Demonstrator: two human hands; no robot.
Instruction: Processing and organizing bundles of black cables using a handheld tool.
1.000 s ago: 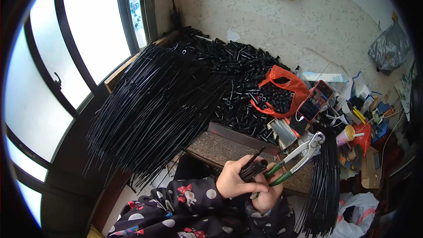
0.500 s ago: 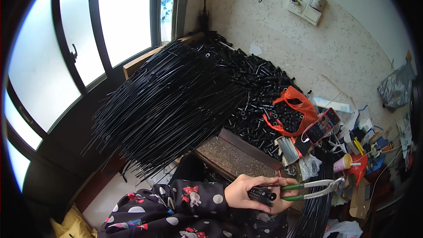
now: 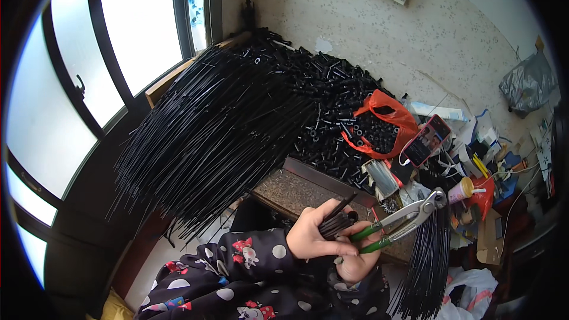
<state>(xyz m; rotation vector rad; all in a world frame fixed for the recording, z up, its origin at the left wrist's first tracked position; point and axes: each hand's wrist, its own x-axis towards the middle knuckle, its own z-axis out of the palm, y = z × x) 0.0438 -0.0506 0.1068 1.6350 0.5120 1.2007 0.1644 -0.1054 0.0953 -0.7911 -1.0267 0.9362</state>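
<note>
In my left hand (image 3: pixel 313 232) I hold a small bunch of black tube-like pieces (image 3: pixel 336 220); a thin dark end sticks up above them. Close against it, my right hand (image 3: pixel 357 265) is closed around the green handles of metal pliers (image 3: pixel 409 212). The pliers slant up to the right, their jaws away from me. Just beyond my hands lies a speckled brown board (image 3: pixel 290 197). The two hands partly hide each other, so I cannot see all the right fingers.
A large heap of thin black rods (image 3: pixel 201 136) lies to the left, beside a pile of short black parts (image 3: pixel 332 92). Behind, a red plastic bag (image 3: pixel 385 106) holds black rings. Farther right are a phone (image 3: pixel 427 140), a lidded cup (image 3: pixel 461 190) and another rod bundle (image 3: pixel 427 255).
The pliers have swung from nearly level to slanting upward, and my right hand shows lower beneath the left. The black pieces now point more upward. The whole view has shifted slightly.
</note>
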